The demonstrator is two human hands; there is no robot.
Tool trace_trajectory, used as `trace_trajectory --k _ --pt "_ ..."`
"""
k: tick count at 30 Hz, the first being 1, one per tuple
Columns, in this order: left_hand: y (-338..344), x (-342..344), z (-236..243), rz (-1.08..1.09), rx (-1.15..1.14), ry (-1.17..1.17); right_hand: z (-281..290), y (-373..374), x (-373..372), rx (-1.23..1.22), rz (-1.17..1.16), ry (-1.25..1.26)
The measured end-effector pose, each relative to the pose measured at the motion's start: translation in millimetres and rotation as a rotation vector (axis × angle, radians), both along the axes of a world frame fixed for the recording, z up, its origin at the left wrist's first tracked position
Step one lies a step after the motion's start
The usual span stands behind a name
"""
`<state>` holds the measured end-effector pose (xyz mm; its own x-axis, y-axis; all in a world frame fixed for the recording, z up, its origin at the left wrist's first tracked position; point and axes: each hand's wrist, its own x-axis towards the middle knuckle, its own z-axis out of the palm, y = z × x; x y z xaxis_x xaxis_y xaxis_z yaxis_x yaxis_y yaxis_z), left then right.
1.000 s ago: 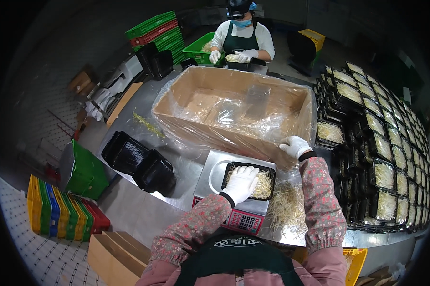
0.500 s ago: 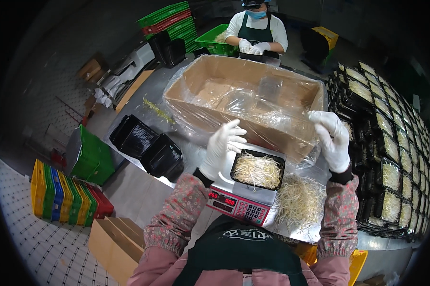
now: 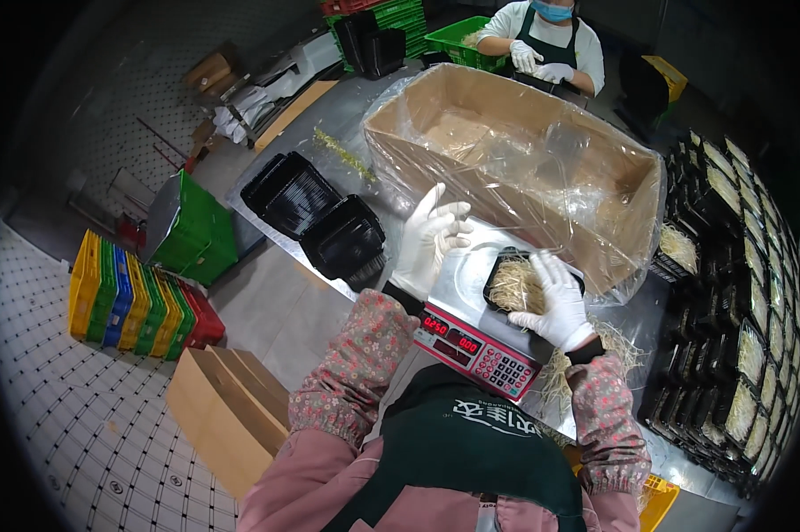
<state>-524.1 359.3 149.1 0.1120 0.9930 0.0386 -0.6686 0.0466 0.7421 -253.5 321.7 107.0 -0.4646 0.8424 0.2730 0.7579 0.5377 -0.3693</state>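
Note:
My white-gloved left hand [image 3: 427,239] is raised with fingers spread, left of the scale's steel pan [image 3: 458,284], holding nothing. My white-gloved right hand [image 3: 555,301] lies with fingers outstretched over the right side of a black tray of pale bean sprouts [image 3: 513,284] on that pan, touching the sprouts. The scale's red keypad panel [image 3: 475,355] faces me. Loose sprouts [image 3: 617,350] lie to its right, partly hidden by my arm. A plastic-lined cardboard box [image 3: 435,129] stands beyond the scale. Stacked empty black trays [image 3: 289,182] sit to the left.
Many filled trays [image 3: 746,346] are piled at the right. A co-worker [image 3: 551,44] in gloves works across the steel table [image 3: 302,124]. Green crates [image 3: 192,226], colored crates [image 3: 138,301] and cardboard [image 3: 223,408] stand at the left, a yellow crate [image 3: 662,496] below the table.
My left hand has lifted off the tray of sprouts and moved left. My right hand has left the box's edge and come down onto the tray. The whole view has shifted.

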Motion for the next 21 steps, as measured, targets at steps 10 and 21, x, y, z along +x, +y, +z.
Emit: trace_trajectory --k 10,21 --pt "-17.3 -13.0 -21.4 0.070 -0.052 -0.089 -0.3 24.2 29.8 -0.209 0.154 -0.069" --pt "-49.6 41.4 -20.4 -0.138 0.165 0.407 52.6 -34.5 38.4 -0.126 -0.134 0.873"
